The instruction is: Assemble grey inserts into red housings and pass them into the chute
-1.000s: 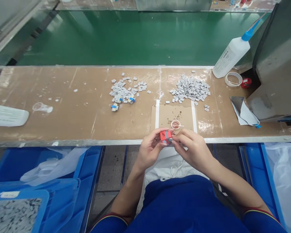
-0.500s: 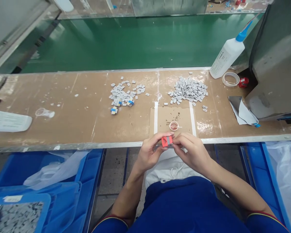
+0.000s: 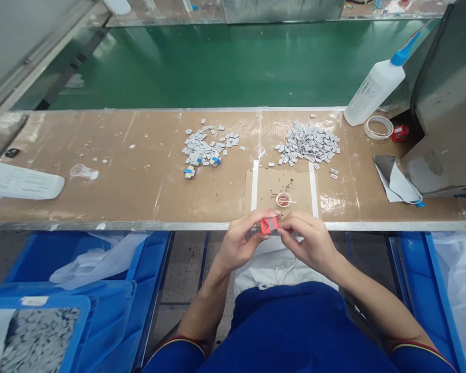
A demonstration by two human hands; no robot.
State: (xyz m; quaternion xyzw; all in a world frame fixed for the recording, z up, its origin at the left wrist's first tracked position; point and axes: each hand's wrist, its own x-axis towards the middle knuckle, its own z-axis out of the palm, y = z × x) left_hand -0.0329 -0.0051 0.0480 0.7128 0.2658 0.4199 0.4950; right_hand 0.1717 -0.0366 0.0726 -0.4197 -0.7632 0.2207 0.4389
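Two bare hands on one little red block (image 3: 269,226) with a grey band, up at the table's (image 3: 116,171) front edge, just on the near side of the cup (image 3: 277,201). Long axis runs roughly left-right, right end tipped up slightly; can't tell which end's the front. Left hand (image 3: 238,241) pinches it, thumb against fingers. Right hand's (image 3: 309,238) fingertips meet its right end, can't tell if they're gripping.

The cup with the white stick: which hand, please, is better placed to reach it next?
Probably the right hand: the white stick extends from the cup toward its side, while the left hand holds the red block.
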